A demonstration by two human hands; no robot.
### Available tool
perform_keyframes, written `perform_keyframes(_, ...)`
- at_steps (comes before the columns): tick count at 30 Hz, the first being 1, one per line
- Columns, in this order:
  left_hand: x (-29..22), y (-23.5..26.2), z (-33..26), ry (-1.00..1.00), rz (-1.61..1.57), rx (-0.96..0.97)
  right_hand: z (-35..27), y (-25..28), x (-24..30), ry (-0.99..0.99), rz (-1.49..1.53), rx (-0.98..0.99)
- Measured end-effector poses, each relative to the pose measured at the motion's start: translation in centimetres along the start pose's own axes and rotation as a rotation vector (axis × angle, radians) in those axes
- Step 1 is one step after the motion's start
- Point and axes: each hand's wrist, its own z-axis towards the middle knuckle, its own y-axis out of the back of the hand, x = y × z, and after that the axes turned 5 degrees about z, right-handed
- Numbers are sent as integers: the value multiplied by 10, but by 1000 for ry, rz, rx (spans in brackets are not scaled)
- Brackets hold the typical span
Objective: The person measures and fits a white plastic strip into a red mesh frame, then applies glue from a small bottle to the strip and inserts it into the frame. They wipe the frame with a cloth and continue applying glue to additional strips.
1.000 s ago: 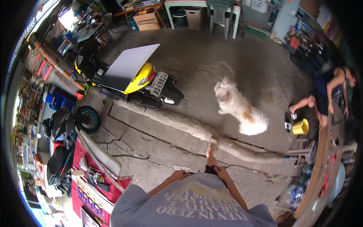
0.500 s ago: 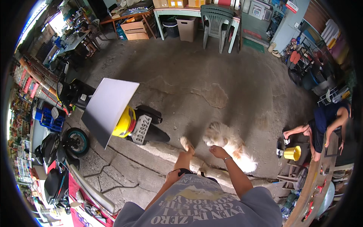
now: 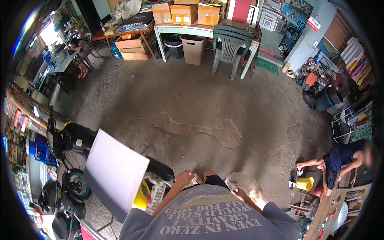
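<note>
My left hand [image 3: 185,177] is loosely spread with nothing visible in it; my right hand [image 3: 241,195] overlaps the dog [image 3: 249,183] in view, its finger state and any contact too unclear to tell. Left of my left hand, the pale board [image 3: 116,168] lies over the motorbike [image 3: 75,138]. Good practice, I judge, keeps my left forearm clear of the motorbike's rear and my right fingers soft near the dog.
</note>
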Motion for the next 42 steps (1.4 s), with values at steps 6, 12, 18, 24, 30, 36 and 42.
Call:
perform_keyframes(6, 30, 73, 133, -66, -4, 162, 64, 41, 84, -122, 55, 205)
perform_keyframes(12, 122, 107, 231, 153, -211, 42, 217, 133, 183, -82, 3, 248)
perform_keyframes(18, 215, 190, 254, 584, -1158, -235, 484, 297, 325, 253, -361, -36)
perform_keyframes(24, 267, 236, 272, 729, -1544, -327, 624, 476, 634, 631, 29, -382)
perform_keyframes(30, 331, 287, 342, 561, -2217, -61, 639, 499, 779, 410, -640, 129)
perform_keyframes(36, 361, 432, 459, 867, -1121, -259, 710, 468, 698, 188, -787, 625)
perform_keyframes(42, 452, 589, 533, 777, -1004, -525, 770, 445, 861, 91, -561, 529)
